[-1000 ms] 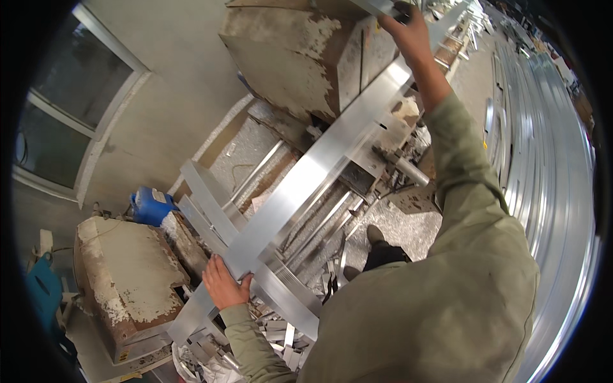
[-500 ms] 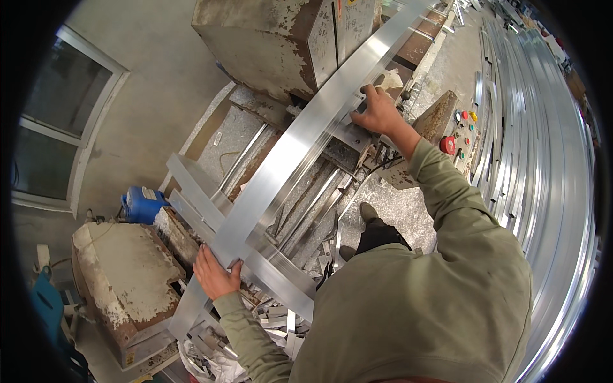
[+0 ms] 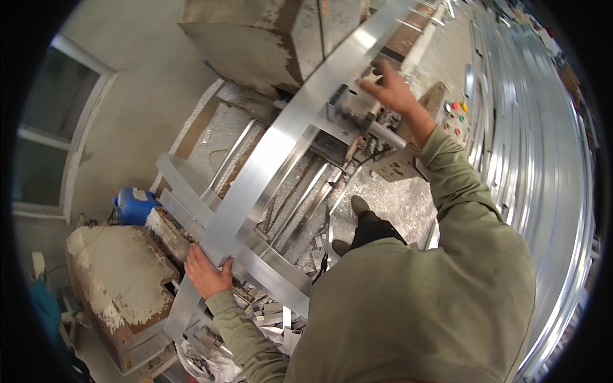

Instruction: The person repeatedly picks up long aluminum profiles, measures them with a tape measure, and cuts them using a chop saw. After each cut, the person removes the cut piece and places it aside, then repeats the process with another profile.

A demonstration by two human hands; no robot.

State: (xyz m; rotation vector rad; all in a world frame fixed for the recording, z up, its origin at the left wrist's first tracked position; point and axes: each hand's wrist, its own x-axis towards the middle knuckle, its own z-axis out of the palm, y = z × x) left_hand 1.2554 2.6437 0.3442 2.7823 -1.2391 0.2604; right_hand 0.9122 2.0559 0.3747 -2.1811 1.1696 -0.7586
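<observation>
Item: long aluminium profile (image 3: 281, 147), flat bright strip, pale silver, lying diagonally from lower left to upper right across the bed of a grimy cutting machine (image 3: 255, 51). Upper end passing out of the picture at the top; lower end just beyond the left hand (image 3: 207, 274).

Grip, left: fingers curled over the near edge of the profile close to its lower end, thumb under or behind, not visible; clasping the strip. Grip, right: right hand (image 3: 393, 92) spread wide, fingers apart, by the far edge of the strip above the clamp head (image 3: 357, 121); touching or just clear, cannot tell.

Handling, judged: light for its length, stiff across the width, likely to sag or whip at the unsupported ends. Smooth face, probably slippery in bare palms. Cut ends and edges probably sharp. Surface easily scratched against the machine bed. Best held at two well-separated points along the edges, palms off the cut ends.

Surroundings: further profiles (image 3: 223, 220) lying crosswise beneath the strip; short offcuts (image 3: 268, 313) heaped at the lower edge; blue container (image 3: 134, 204) at left beside a plaster-stained block (image 3: 115, 281); panel of coloured buttons (image 3: 454, 115) near the right forearm; stack of long metal lengths (image 3: 543, 159) curving down the right side; dark shoe (image 3: 361, 207) on the swarf-strewn floor.
</observation>
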